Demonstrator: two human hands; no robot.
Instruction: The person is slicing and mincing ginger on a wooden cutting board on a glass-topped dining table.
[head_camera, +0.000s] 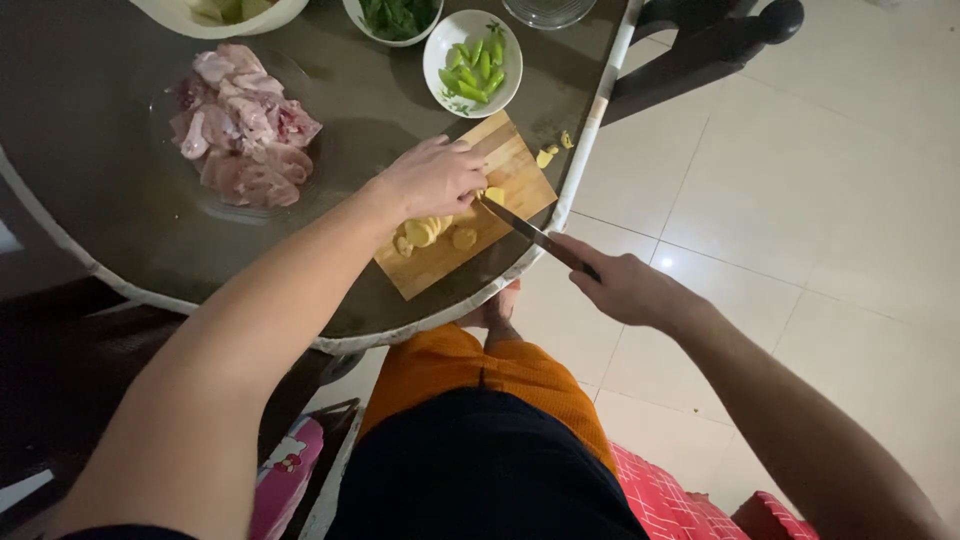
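Head view looks down on a round glass table (100, 240) where a wooden cutting board (520, 170) sits near the edge. On it, the left hand (432, 178) presses down with curled fingers on a pale yellow piece of ginger (494, 194), pinning it to the board. Round slices (425, 233) already cut lie just beside that hand, toward the near end of the board. The right hand (628, 288) is closed around the handle of a knife (520, 225), whose blade slants across the board with its tip touching the ginger. A few yellow scraps (548, 154) lie on the table beside the board. Behind the board stands a white bowl of green chillies (474, 68), and to the left a glass plate of raw chicken pieces (243, 125). A bowl of green leaves (396, 18) sits at the far edge.
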